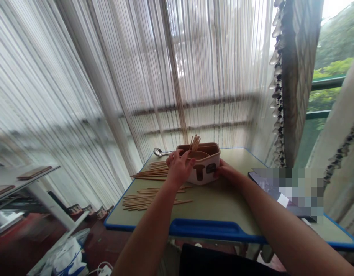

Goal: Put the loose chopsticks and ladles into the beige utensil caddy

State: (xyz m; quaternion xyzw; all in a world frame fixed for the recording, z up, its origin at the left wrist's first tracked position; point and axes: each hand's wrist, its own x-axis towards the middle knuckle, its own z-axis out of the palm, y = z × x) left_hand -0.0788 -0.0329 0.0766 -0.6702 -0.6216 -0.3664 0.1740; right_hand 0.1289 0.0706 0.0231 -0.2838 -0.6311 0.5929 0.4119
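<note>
A white and brown utensil holder [206,177] with compartments stands towards the back of the table. My left hand [179,165] lies over its left side, fingers curved at the rim. At the right wall, my right hand [226,169] grips the holder, with part of the fingers hidden behind it. A small bunch of thin wooden sticks [195,142], apparently chopsticks, rises from the holder close to my left fingertips. More wooden chopsticks [139,202] lie in loose rows on the left of the table, partly covered by my left forearm. Behind my left hand lies a metal slotted spoon [158,152].
The pale table [214,207] has a blue edge and a blue tray groove [205,227] at the front. To the right lies a dark-framed tablet-like device [269,191], partly blurred out. Sheer curtains [131,76] hang behind; another table [36,172] stands left.
</note>
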